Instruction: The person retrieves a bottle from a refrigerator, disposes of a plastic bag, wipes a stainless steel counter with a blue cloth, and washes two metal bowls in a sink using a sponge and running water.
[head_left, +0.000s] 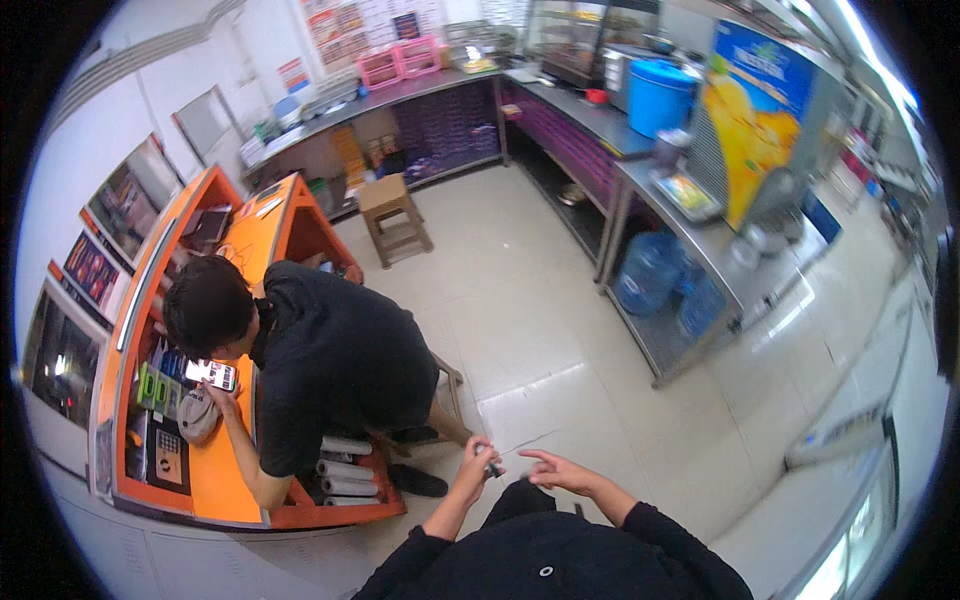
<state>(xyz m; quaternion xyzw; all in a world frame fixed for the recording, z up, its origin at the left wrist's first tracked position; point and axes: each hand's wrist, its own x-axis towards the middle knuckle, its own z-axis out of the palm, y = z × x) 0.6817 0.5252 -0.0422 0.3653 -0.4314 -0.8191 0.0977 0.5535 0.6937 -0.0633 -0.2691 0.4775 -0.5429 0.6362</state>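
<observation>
My left hand (474, 471) is raised in front of my body, its fingers closed around a small dark object (493, 470) that is too small to name. Just to its right and apart from it, my right hand (556, 472) points its index finger toward the left hand. Nothing shows in the right hand, and its other fingers are loosely bent. Below both hands lie my dark clothing and the pale tiled floor (525, 360).
At left, a person in black (345, 352) sits leaning over an orange counter (225, 480) with a smartphone (212, 373). A wooden stool (392, 210) stands behind. Steel tables with a blue bucket (660, 97), a drink dispenser (757, 112) and water jugs (651, 274) line the right.
</observation>
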